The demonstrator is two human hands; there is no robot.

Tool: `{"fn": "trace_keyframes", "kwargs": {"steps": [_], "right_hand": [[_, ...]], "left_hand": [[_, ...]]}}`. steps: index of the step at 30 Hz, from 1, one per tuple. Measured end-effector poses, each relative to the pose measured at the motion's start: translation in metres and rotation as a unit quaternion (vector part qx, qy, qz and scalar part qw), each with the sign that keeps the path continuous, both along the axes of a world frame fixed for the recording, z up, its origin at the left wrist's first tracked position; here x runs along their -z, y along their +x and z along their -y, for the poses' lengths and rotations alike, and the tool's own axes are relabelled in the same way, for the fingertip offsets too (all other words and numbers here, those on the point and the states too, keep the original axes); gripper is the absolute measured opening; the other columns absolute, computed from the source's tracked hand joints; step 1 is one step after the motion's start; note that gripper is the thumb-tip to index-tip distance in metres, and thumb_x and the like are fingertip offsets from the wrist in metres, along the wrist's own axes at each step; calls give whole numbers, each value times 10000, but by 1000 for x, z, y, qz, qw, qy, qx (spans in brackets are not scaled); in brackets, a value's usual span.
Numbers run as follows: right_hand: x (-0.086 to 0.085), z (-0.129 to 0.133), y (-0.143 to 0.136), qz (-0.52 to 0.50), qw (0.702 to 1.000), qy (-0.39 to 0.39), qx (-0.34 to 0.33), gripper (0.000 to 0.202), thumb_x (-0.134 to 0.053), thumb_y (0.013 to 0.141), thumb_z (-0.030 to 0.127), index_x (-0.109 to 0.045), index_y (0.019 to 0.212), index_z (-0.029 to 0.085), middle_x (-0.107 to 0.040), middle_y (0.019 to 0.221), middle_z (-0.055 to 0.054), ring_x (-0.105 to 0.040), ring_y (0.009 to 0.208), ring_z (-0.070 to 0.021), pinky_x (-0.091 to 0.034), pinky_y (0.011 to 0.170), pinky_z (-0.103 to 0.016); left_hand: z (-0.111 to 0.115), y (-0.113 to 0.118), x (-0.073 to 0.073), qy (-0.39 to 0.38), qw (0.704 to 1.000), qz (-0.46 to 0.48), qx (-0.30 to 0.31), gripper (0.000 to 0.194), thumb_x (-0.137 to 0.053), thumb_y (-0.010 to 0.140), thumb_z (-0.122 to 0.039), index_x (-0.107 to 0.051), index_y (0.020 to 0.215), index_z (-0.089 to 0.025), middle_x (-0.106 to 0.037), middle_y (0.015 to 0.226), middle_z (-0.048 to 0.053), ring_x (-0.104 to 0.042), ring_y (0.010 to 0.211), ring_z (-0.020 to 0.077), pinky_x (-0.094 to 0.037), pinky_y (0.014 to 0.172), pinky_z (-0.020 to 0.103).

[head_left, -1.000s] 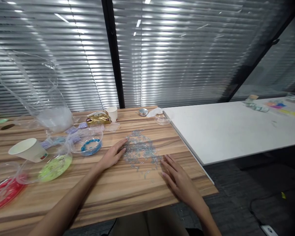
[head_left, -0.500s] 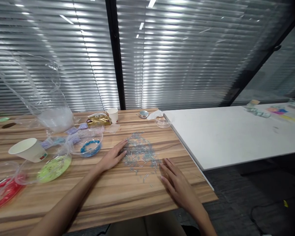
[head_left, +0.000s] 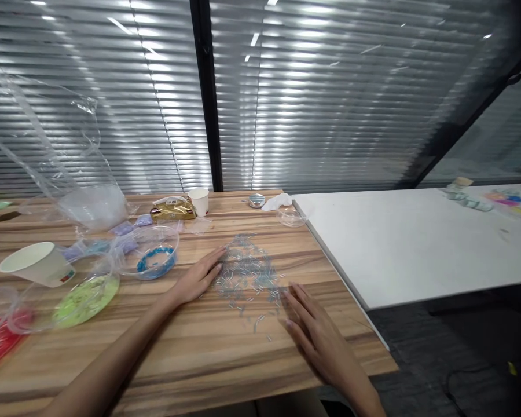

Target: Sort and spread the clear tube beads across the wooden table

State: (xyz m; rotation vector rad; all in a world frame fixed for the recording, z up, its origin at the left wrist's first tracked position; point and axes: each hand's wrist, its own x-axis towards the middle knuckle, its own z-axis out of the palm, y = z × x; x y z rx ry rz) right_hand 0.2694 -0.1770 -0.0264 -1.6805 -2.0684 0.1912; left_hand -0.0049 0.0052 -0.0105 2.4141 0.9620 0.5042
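Wooden table [head_left: 178, 359], striped grain, smooth top, fills the frame; white table [head_left: 417, 243] butts against its right edge. Big crinkly clear plastic bag [head_left: 69, 174] stands at back left w/ white stuff in the bottom.

Change vs a sec ago: not much. Both hands sit almost where they were, view drifts a bit, right hand edges slightly in toward the pile. So the beads look hemmed in from two sides, nothing lifted.

Left hand [head_left: 195, 278] lies flat, fingers loose and extended, tips touching the pile's left edge. Right hand [head_left: 316, 330] also flat on the wood, open, fingertips at the pile's lower right edge. Neither grasps anything.

Smaller stuff: clear shallow dishes, one w/ green beads [head_left: 84, 295], one w/ blue beads [head_left: 156, 260], one w/ red [head_left: 0, 344] at far left. Paper cup [head_left: 32, 263] tipped on its side nearby.

Smallest: the bead pile [head_left: 247, 272] itself, tiny glassy tubes, silvery-blue, scattered loose between the two hands, mid-table.
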Motion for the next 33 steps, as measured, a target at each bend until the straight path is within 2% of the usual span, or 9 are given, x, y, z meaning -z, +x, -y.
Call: {"fn": "trace_keyframes", "kwargs": {"steps": [5,8,13,15,17,20,25,29,33], "right_hand": [[0,2,4,16,1000,2,-9,485,-328,978,383,-328,1431,208,-185,1487,-49,-198,1376,-242,-348,1081,-463],[-18,-2,8,34,997,-9,-61,509,-344,978,393,-283,1450,211,-192,1484,-56,-196,1377,-238,-366,1073,-445],[-51,-54,-4,32,986,31,-162,451,-334,989,362,-372,1404,188,-315,1436,-71,-259,1356,-210,-334,1105,-418],[-48,-86,-12,9,983,71,-168,413,-335,990,344,-452,1343,165,-422,1365,-89,-352,1305,-212,-347,1091,-428],[-37,-112,-17,-24,987,90,-132,390,-342,986,337,-499,1290,149,-497,1293,-93,-427,1242,-215,-368,1068,-435],[-17,-131,-15,-100,986,110,-76,353,-327,987,305,-538,1219,143,-565,1198,-85,-514,1126,-193,-435,991,-394],[-12,-123,-4,-148,971,170,-84,294,-361,977,274,-578,1133,151,-607,1102,-77,-539,1047,-187,-448,935,-377],[-22,-111,-13,-95,951,183,-229,251,-419,964,250,-619,1069,140,-627,1070,-64,-512,1096,-185,-411,989,-379],[-25,-103,-26,-31,923,187,-336,245,-450,959,263,-647,1024,132,-657,1011,-55,-537,1082,-174,-435,961,-347]], "left_hand": [[7,-1,-8,-10,1000,-7,20,588,-422,925,-502,-306,1415,-198,-285,1478,66,-260,1360,220,-220,1137,420],[8,0,-10,11,999,-25,44,630,-496,895,-498,-300,1417,-206,-278,1480,77,-250,1363,235,-234,1130,432],[7,1,-10,41,996,-36,66,659,-538,875,-484,-298,1416,-195,-285,1475,100,-265,1357,245,-255,1121,437],[7,1,-10,51,996,-36,70,662,-537,874,-485,-298,1415,-187,-279,1476,108,-261,1358,248,-254,1121,439],[7,0,-10,57,995,-39,75,656,-539,873,-479,-305,1411,-185,-262,1483,107,-247,1363,249,-250,1122,439],[8,-1,-11,53,994,-43,87,647,-555,870,-459,-310,1411,-200,-245,1491,99,-229,1370,251,-240,1125,443],[13,-3,-18,-2,998,7,66,541,-514,908,-418,-349,1391,-240,-291,1475,76,-267,1356,237,-264,1115,449],[23,-10,-22,39,995,48,80,257,-477,934,-317,-608,1130,-215,-412,1405,70,-386,1291,231,-344,1074,422],[34,-20,-20,144,980,32,132,204,-504,908,-219,-662,1033,-189,-482,1347,89,-417,1266,246,-331,1079,442]]}}
